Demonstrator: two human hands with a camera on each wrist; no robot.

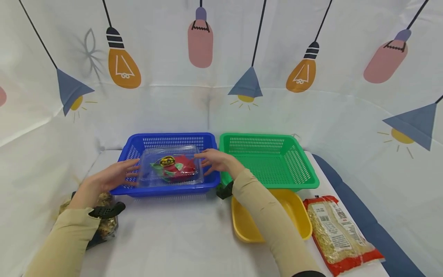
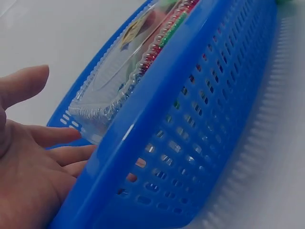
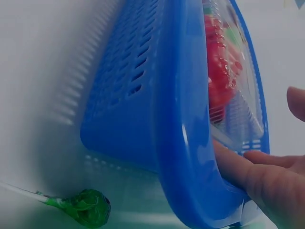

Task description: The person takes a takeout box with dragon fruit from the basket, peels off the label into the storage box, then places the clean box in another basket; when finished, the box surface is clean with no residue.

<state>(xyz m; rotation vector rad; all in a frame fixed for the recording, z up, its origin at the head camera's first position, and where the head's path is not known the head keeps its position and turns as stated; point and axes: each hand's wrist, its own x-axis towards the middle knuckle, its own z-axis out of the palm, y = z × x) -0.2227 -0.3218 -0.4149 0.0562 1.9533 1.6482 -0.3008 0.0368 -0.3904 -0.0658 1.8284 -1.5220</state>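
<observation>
A clear plastic clamshell box (image 1: pixel 145 163) with red and green contents and a dark gold-printed label lies in a blue basket (image 1: pixel 166 190). At the box's left end is my left hand (image 1: pixel 115 175), palm inward, with fingers extended inside the basket and the tips right at the box's side. My right hand (image 1: pixel 218 159) reaches over the opposite end, fingers lowered between box and basket wall. Its thumb stands apart from the fingers in the right wrist view, and neither hand's fingers curl round the box.
To the right is a green basket (image 1: pixel 311 181), with a yellow tray (image 1: pixel 249 234) before it, partly under my right forearm. A red-edged bag (image 1: pixel 340 231) lies at the table's right edge. A bag of brown pieces (image 1: pixel 107 225) is beside my left wrist. A green-wrapped lollipop (image 3: pixel 90 208) lies near the blue basket.
</observation>
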